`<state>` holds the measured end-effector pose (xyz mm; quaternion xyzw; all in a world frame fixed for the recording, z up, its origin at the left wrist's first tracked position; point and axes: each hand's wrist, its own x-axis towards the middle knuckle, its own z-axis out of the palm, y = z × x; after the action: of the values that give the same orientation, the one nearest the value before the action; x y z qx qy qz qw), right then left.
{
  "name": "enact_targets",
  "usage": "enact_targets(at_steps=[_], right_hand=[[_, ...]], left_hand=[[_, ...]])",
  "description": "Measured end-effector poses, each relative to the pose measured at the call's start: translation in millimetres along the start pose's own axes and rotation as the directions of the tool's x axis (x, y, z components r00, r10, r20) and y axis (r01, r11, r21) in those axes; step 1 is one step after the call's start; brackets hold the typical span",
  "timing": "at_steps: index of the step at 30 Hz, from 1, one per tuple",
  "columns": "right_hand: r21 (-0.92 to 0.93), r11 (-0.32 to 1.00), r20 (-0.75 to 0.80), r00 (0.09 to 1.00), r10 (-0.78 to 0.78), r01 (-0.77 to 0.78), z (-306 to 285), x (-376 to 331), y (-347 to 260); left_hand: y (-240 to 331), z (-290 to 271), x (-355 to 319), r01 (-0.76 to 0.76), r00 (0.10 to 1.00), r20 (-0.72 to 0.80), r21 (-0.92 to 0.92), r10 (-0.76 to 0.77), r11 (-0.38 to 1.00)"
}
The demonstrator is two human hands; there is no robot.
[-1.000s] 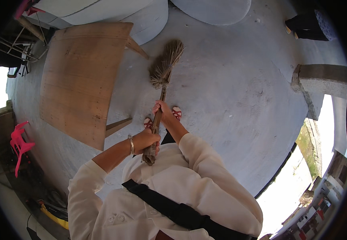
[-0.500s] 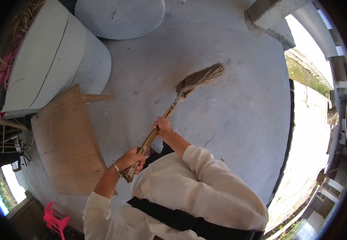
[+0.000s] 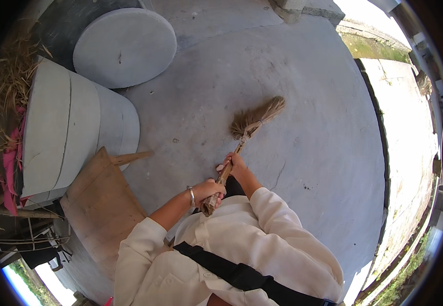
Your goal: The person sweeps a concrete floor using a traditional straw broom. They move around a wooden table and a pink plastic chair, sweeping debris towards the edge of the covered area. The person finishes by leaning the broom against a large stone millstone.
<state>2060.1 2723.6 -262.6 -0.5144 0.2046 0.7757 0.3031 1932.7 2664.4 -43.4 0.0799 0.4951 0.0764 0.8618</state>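
Note:
A straw broom (image 3: pixel 256 118) with a wooden stick handle stretches away from my body, its frayed head down at the grey concrete floor (image 3: pixel 323 137). My left hand (image 3: pixel 211 192) is wrapped round the butt end of the handle, and a silver bangle circles that wrist. Farther up the stick, closer to the bristles, my right hand (image 3: pixel 236 164) grips it too. Both hands are closed. The bristles fan out toward the far right and look slightly blurred.
To the left stands a low wooden table (image 3: pixel 104 209) with one leg jutting out. Behind it are a large pale rounded vat (image 3: pixel 83 132) and a round grey slab (image 3: pixel 124 48). Dry straw (image 3: pixel 12 92) and pink cloth (image 3: pixel 11 173) lie far left. The floor's edge (image 3: pixel 382 137) runs down the right.
The view has shifted, so the table and vat sit lower. Both hands and the broom appear farther right, with the handle steeper and the broom still held.

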Motion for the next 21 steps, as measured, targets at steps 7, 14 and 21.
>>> enact_targets(at_steps=[7,14,21], right_hand=[[0.108,0.970,-0.183,0.963,-0.195,0.217,7.0,-27.7,11.0],[0.049,0.985,0.073,0.983,-0.169,0.165,78.6,-27.0,-43.1],[-0.207,0.977,0.181,0.983,-0.016,0.054,201.7,12.4,-112.0]], left_hand=[[-2.5,-35.6,-24.9,-0.027,0.989,0.143,0.005,0.026,1.000],[51.4,-5.1,-25.1,-0.159,0.987,0.017,-0.019,0.159,0.987],[162.9,-6.2,1.4,-0.318,0.940,-0.187,-0.188,0.284,0.929]])
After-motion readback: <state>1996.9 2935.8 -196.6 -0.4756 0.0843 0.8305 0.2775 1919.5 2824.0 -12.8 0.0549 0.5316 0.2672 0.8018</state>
